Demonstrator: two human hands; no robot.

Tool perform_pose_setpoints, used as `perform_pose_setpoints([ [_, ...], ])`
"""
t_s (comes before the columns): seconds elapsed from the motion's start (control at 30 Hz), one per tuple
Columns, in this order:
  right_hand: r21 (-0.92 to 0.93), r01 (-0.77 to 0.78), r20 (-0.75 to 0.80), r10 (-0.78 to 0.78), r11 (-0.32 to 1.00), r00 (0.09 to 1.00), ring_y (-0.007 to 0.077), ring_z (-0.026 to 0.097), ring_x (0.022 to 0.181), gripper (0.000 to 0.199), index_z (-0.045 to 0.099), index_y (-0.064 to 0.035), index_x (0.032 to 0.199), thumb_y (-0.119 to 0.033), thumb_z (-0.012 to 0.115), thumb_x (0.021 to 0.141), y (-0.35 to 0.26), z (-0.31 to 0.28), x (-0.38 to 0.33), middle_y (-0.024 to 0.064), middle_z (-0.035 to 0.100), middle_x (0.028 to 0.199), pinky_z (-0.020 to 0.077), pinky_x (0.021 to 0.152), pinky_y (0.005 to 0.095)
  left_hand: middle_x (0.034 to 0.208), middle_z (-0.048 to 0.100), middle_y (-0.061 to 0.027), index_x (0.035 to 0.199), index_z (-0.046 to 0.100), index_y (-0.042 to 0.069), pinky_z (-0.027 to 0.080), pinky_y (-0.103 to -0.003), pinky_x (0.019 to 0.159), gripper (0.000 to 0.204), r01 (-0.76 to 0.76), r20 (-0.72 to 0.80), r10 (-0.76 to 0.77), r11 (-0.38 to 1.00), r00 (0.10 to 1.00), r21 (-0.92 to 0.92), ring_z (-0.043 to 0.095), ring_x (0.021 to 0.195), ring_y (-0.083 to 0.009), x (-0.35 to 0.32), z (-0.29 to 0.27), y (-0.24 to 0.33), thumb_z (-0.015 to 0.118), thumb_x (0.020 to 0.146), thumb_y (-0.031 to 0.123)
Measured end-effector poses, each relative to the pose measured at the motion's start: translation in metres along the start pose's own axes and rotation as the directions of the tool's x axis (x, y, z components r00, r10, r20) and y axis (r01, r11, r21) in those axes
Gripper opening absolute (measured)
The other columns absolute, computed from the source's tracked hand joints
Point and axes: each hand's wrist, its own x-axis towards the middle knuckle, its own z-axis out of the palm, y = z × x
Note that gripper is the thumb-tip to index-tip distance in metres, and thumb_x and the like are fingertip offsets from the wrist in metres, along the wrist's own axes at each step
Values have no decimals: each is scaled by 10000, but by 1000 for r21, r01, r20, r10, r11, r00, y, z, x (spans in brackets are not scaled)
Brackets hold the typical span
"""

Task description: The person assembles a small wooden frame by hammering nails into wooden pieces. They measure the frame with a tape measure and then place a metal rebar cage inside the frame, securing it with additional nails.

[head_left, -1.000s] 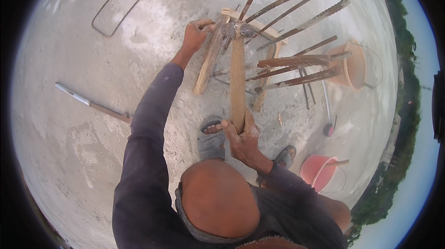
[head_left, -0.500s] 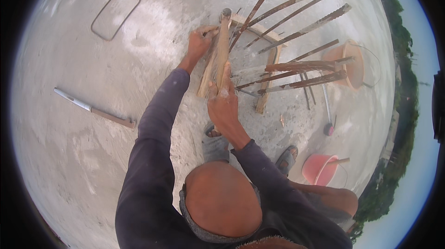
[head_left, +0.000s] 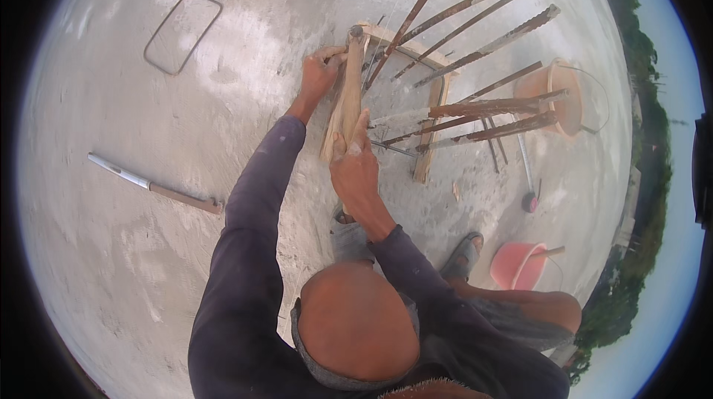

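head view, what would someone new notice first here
At centre, the right hand grips a wooden hammer handle whose head meets the corner of a wooden frame, where the left hand rests. Rusty steel bars fan out of that frame toward the upper right. On the grey concrete floor, a long metal tool lies at the left, with two orange-pink buckets at the right.

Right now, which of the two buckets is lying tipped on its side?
The pale orange bucket at the far right behind the rusty rebars; its open mouth faces sideways, while the pink bucket near the sandalled foot stands upright.
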Motion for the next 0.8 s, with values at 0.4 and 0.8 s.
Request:
perform_pose_setpoints([
  [0.4,-46,17,-12,-17,999,1000,533,671,1060,746,156,69,1604,-229,558,1051,-2,0,4,410,571,1295,579,860,528,1031,783,-142,1108,776,-11,546,-313,845,215,102,37,-102,994,994,-23,724,938,-198,0,1,-1,695,929,78],
  [0.8,-3,58,-56,-58,998,997,544,654,1098,742,189,70,1598,-260,567,1051,-5,-2,-1,422,559,1315,571,880,529,1063,779,-178,1107,779,-2,544,-341,888,260,119,46,-120,993,992,14,738,949,-252,-1,-1,-3,706,915,156],
])
